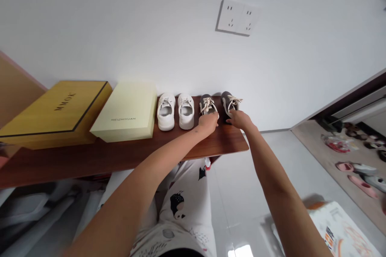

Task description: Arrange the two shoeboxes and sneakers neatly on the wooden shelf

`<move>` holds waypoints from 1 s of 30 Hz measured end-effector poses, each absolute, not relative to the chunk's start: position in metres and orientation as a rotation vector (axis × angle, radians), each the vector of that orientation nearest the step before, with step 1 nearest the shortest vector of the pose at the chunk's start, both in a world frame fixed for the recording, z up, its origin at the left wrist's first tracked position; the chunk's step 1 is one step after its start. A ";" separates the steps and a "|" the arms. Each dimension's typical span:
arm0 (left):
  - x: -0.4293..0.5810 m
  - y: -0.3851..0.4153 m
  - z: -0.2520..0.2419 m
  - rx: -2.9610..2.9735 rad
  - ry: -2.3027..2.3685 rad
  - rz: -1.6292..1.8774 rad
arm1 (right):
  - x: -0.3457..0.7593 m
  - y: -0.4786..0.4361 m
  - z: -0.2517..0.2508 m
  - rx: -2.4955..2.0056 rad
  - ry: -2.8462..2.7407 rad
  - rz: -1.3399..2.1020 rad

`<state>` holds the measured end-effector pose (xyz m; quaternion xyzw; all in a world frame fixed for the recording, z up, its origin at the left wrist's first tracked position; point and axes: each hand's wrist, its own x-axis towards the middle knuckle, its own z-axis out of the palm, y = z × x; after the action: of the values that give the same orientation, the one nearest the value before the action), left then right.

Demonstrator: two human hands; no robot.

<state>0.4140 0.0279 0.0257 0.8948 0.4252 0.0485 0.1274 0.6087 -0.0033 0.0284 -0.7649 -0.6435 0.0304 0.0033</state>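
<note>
Two grey shoes with cream laces stand side by side at the right end of a dark wooden shelf (120,154), toes toward the wall. My left hand (208,121) is closed on the heel of the left grey shoe (207,105). My right hand (240,119) grips the heel of the right grey shoe (229,102). Just left of them sits a pair of white sneakers (175,110), untouched.
A pale yellow box (128,112) and a larger mustard box (57,112) lie on the shelf to the left. A double wall socket (237,17) is above. Slippers and shoes lie on the floor at right (358,168). A printed bag (340,229) lies on the white tiles.
</note>
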 end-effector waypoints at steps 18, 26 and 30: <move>0.424 0.047 0.016 2.613 1.306 0.089 | 0.578 0.012 0.026 -2.470 -2.184 0.106; 0.422 0.044 0.016 2.671 1.305 0.163 | 0.566 0.009 0.033 -2.475 -2.126 0.019; 0.409 0.033 0.021 2.737 1.264 0.334 | 0.554 -0.001 0.045 -2.359 -2.011 -0.170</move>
<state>0.4088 0.0328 0.0207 0.9010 0.4162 0.1099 0.0543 0.5545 -0.0014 0.0448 -0.7597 -0.6477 -0.0548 0.0183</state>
